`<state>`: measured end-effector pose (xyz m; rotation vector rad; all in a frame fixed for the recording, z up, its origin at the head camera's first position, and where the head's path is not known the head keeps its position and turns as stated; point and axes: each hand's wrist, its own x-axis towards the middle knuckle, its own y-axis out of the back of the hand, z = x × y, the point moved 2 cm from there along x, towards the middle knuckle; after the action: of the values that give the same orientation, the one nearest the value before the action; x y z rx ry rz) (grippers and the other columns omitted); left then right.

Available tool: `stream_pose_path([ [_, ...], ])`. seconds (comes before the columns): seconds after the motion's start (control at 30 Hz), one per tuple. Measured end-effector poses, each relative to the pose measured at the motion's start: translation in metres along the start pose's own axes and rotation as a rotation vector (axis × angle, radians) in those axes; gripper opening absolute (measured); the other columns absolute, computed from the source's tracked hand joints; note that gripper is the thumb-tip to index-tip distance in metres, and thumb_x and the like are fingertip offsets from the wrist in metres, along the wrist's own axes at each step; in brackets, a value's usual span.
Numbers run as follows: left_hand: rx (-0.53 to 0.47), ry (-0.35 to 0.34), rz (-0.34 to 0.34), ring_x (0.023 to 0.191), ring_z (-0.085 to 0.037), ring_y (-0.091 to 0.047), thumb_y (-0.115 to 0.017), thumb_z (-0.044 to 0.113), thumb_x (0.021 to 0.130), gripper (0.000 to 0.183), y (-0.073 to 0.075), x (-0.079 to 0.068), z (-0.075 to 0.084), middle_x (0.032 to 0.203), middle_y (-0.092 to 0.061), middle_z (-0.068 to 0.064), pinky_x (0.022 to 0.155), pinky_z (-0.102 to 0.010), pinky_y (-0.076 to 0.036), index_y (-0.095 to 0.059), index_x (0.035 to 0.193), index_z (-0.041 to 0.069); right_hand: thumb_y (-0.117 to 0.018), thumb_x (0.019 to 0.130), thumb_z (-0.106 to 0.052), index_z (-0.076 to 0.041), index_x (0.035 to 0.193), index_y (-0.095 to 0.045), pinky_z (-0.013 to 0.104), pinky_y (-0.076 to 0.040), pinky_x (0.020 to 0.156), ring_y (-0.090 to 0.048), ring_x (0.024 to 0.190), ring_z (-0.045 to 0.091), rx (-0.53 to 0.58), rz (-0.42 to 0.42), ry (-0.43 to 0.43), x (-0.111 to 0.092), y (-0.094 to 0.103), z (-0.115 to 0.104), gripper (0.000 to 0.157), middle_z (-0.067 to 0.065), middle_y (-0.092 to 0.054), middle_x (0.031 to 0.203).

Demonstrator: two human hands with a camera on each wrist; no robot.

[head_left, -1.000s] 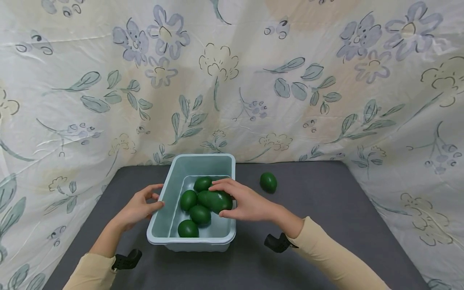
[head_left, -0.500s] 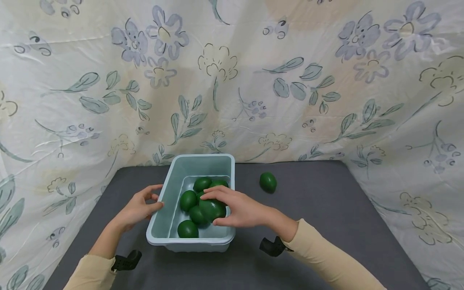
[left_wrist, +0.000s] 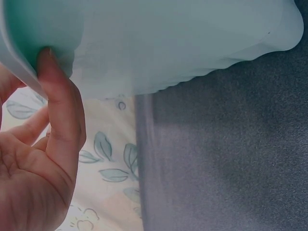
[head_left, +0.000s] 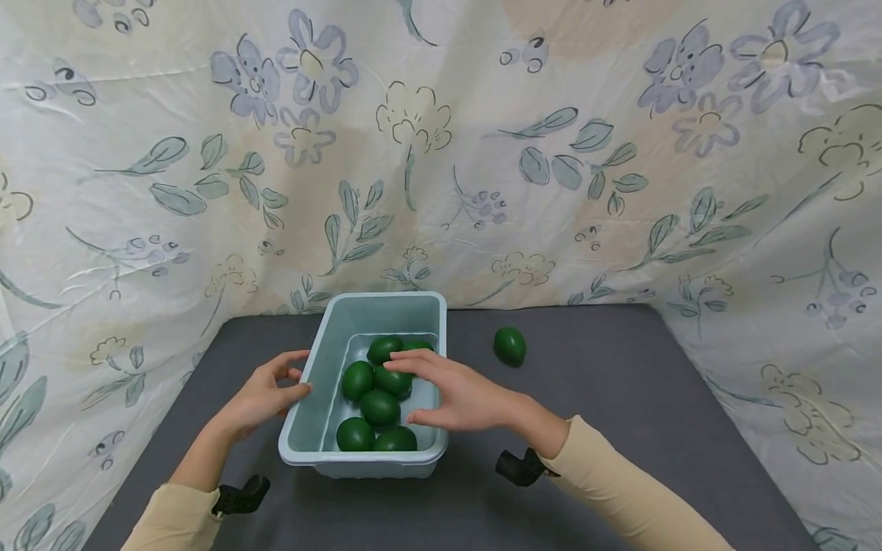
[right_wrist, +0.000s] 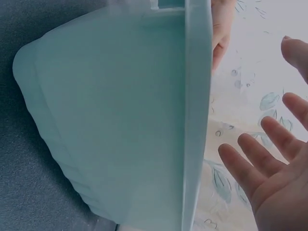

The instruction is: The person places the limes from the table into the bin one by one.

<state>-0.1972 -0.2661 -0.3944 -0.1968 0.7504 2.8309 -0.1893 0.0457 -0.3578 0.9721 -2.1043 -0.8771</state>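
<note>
A light blue-green plastic bin holds several glossy, dark green avocados. At its left side, my left hand grips the rim; in the left wrist view, one finger lies under the lip against the outer wall. My right hand hovers over the bin's right rim with fingers spread and holds nothing. The right wrist view shows that hand with straight, parted fingers beside the bin's rim. Its fingers partly cover the avocados toward the far right of the bin. One avocado lies at the near end.
Another avocado lies on the dark grey tabletop, right of the bin near the back edge. A flower-patterned cloth hangs behind and along both sides of the table.
My right hand moved an avocado left and toward me, then let go of it; it now lies at the bin's near end. The fingers have opened. The left hand stays put.
</note>
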Motion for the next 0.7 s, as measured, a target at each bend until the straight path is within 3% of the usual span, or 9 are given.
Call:
stream_pose_path([
  [0.23, -0.004, -0.010, -0.002, 0.077, -0.024, -0.060, -0.061, 0.013, 0.087, 0.064, 0.000, 0.000, 0.000, 0.101, -0.048, -0.020, 0.060, -0.038, -0.053, -0.028, 0.141, 0.006, -0.068, 0.083, -0.023, -0.016, 0.135, -0.044, 0.031, -0.040, 0.098, -0.037, 0.129, 0.009, 0.015, 0.127, -0.006, -0.004, 0.004, 0.014, 0.057, -0.004, -0.039, 0.140],
  [0.43, 0.009, -0.002, 0.001, 0.077, -0.023, -0.060, -0.061, 0.014, 0.087, 0.065, 0.000, 0.001, -0.001, 0.102, -0.049, -0.020, 0.060, -0.037, -0.054, -0.027, 0.142, 0.007, -0.069, 0.083, -0.019, -0.017, 0.132, -0.047, 0.033, -0.046, 0.088, -0.046, 0.118, 0.011, 0.053, 0.269, -0.020, -0.008, 0.011, 0.035, 0.054, 0.000, -0.046, 0.134],
  [0.7, 0.001, 0.006, -0.001, 0.077, -0.023, -0.060, -0.061, 0.015, 0.087, 0.065, 0.000, 0.002, -0.002, 0.103, -0.049, -0.020, 0.060, -0.038, -0.054, -0.027, 0.142, 0.008, -0.067, 0.084, -0.017, -0.016, 0.131, -0.047, 0.034, -0.045, 0.087, -0.047, 0.116, 0.013, -0.027, 0.384, -0.061, -0.013, 0.022, 0.059, 0.052, 0.000, -0.047, 0.132],
])
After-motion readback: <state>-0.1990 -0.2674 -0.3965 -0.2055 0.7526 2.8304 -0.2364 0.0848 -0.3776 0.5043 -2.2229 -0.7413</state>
